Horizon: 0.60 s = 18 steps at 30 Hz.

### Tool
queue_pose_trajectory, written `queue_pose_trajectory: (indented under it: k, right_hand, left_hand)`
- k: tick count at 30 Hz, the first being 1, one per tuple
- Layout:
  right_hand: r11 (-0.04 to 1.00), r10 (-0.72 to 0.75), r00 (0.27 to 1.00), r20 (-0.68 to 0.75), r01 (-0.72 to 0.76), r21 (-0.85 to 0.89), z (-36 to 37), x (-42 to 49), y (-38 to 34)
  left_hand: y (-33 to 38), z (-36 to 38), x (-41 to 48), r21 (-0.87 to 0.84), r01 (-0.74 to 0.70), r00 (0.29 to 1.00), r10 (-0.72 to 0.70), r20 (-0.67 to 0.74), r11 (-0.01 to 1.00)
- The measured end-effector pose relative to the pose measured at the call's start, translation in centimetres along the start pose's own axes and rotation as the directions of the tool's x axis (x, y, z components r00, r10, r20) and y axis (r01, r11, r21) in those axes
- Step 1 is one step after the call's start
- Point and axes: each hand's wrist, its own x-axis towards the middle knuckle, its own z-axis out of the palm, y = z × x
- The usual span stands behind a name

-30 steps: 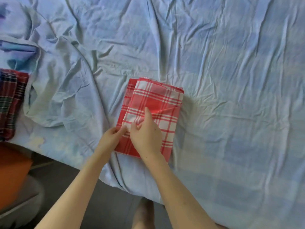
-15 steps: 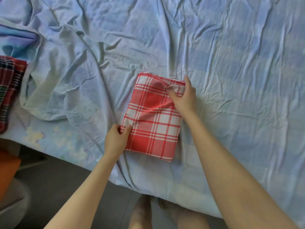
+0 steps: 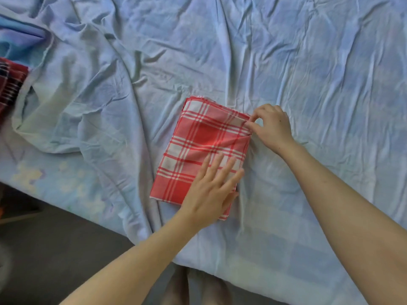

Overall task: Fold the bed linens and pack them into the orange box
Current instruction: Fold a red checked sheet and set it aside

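The folded red-checked linen (image 3: 193,146) lies on the bed (image 3: 319,73) straight ahead of the person, its long axis running away from the bed's near edge and leaning slightly right. The left hand (image 3: 211,190) presses flat on its near right part, fingers straight and spread. The right hand (image 3: 273,128) pinches the far right corner between thumb and forefinger

The red-and-white checked linen (image 3: 198,148) was thin, matt woven cloth, softly creased. Beneath it, the pale blue bedsheet (image 3: 319,73) looked matt, lightweight and heavily wrinkled.
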Motion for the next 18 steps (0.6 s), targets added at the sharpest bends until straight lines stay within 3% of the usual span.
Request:
queue_pose_trajectory:
  k: [2, 5, 9, 11, 13, 14, 16, 18]
  right_hand:
    - [0.998, -0.021, 0.999, 0.044, 0.019, 0.063, -0.9, 0.7, 0.3]
    - [0.997, -0.021, 0.996, 0.085, 0.015, 0.073, -1.2, 2.6, 0.9]
    - [0.966, 0.251, 0.957, 0.143, -0.239, -0.094, 3.1, 3.0, 0.2]
    - [0.94, 0.282, 0.954, 0.102, -0.296, 0.167, 4.4, 2.1, -0.9]
    - [0.799, 0.253, 0.953, 0.166, -0.303, 0.519, 4.2, 1.4, -1.2]
    - [0.738, 0.218, 0.942, 0.256, -0.33, 0.588, 3.6, 1.2, -1.0]
    - [0.757, 0.11, 0.896, 0.43, -0.356, 0.548, 2.1, 1.5, -0.3]
    - [0.808, 0.059, 0.849, 0.525, -0.35, 0.475, 0.3, 2.3, -0.6]
  left_hand:
    - [-1.2, 1.7, 0.6, 0.038, -0.193, 0.972, 0.186, 0.141, 0.98]
    - [-3.4, 2.9, 1.2, 0.065, -0.309, 0.93, 0.287, 0.23, 0.949]
    - [-3.6, 3.6, 1.4, 0.056, -0.329, 0.923, 0.309, 0.229, 0.943]
    - [-3.4, 3.6, 1.2, 0.043, -0.314, 0.93, 0.298, 0.217, 0.948]
    - [-3.4, 3.4, 0.8, 0.026, -0.281, 0.94, 0.269, 0.209, 0.96]
    - [-3.1, 3.3, 0.6, -0.003, -0.236, 0.953, 0.232, 0.194, 0.972]
    - [-1.7, 2.9, -0.5, -0.15, -0.068, 0.987, 0.089, 0.136, 0.986]
    - [0.5, 1.8, -2.3, -0.382, 0.173, 0.984, -0.171, 0.04, 0.908]
